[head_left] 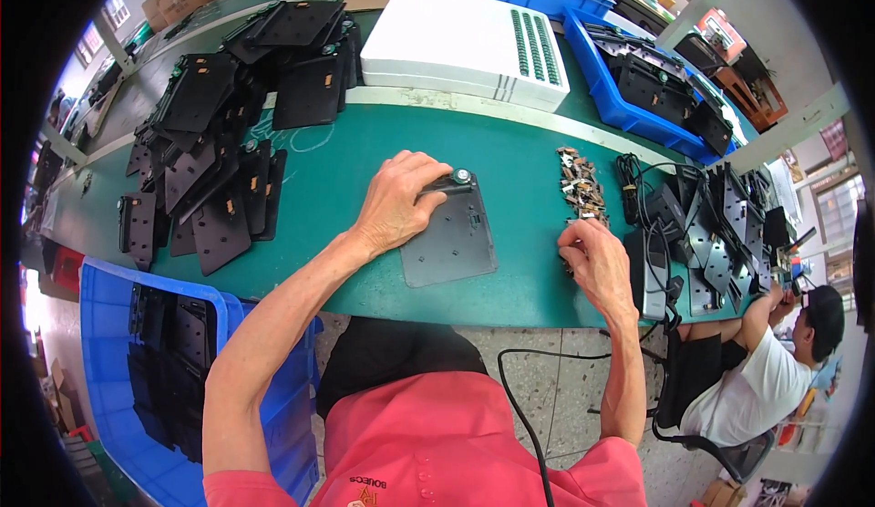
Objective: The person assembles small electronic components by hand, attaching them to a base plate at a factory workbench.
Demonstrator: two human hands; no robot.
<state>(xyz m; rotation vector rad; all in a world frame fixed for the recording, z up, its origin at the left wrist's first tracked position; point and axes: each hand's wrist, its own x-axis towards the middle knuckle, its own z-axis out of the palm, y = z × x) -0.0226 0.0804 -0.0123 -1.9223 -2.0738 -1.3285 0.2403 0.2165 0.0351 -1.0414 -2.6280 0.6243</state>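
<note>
A flat black plate lies on the green table in front of me, with small holes and a round silver-green piece at its upper corner. My left hand is closed on the bar along the plate's upper edge, thumb and fingers on either side. Over to the right, my right hand has its fingertips pinched together at the near end of a pile of small brown and silver parts. Whether a part sits between those fingertips is hidden.
Black plates are heaped at the left. A white foam block holds rows of green pieces. Blue bins stand at the back right and lower left. Cables and more black plates lie right, near a seated person.
</note>
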